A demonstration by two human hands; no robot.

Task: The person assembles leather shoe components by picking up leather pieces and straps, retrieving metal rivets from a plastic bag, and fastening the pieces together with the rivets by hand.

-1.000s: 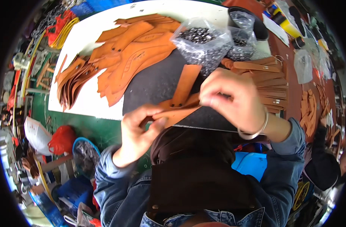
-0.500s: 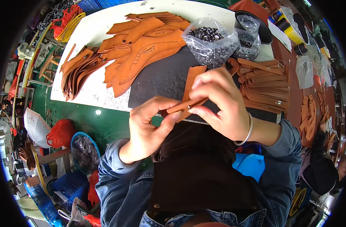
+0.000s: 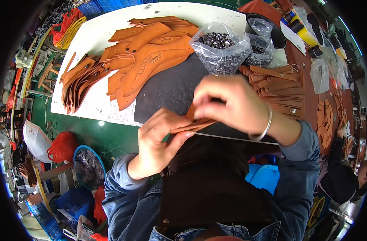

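1. The brown leather strip [image 3: 193,126] is in front of the person, at the near edge of the table, between the two hands.
2. The left hand [image 3: 157,138] has its thumb below and its fingers above the strip's left end, pinched closed on it.
3. The right hand [image 3: 231,106] is just above the strip's right part, blurred, with thumb and forefinger curled toward each other; whether they hold anything, I cannot tell. A metal bangle [image 3: 267,123] is round that wrist.
4. Beyond the hands lies a black mat [image 3: 163,90] on the white table [image 3: 107,26].
5. At the mat's far side stands a clear plastic bag [image 3: 227,60] of dark, shiny studs, with a smaller bag [image 3: 259,54] to its right.
6. Right of the right hand lies a stack of brown straps [image 3: 279,90].
7. Left of the mat are overlapping leather pieces [image 3: 151,60] and, farther left, a fanned bundle [image 3: 79,86].
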